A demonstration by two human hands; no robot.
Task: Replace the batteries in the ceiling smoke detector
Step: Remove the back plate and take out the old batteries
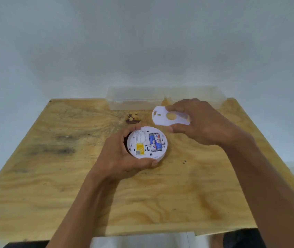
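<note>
Holding step: I'm cradling the smoke detector (147, 142) back-side up in my left hand (123, 158), with the mounting plate (169, 117) lifted clear in my right hand (201, 122); I judge the next job is getting the batteries out or checked.
Left hand: fingers curled around the detector's rim from 9 o'clock, thumb along the near edge at 6; it sits just above or on the table (71, 176), I cannot tell which.
Detector: round white moulded plastic, smooth, with a yellow label (140, 149) at its 7 o'clock and small square slots around the face.
Batteries (155, 141): two blue-and-white cylinders side by side in the bay at 3 o'clock, glossy wrappers.
How to do it well: I'd keep the left grip firm on the rim, not the face, and set the plate down flat before prying at the cells.
Right hand: thumb and fingertips pinching the plate at its right edge, at 1 o'clock from the detector and apart from it.
Plate: thin, flat, white, with a round central hole and keyhole slots.
Table: worn plywood, swirled grain, dark stains.
Boxes (135, 99): clear plastic, at 12 o'clock by the wall.
</note>
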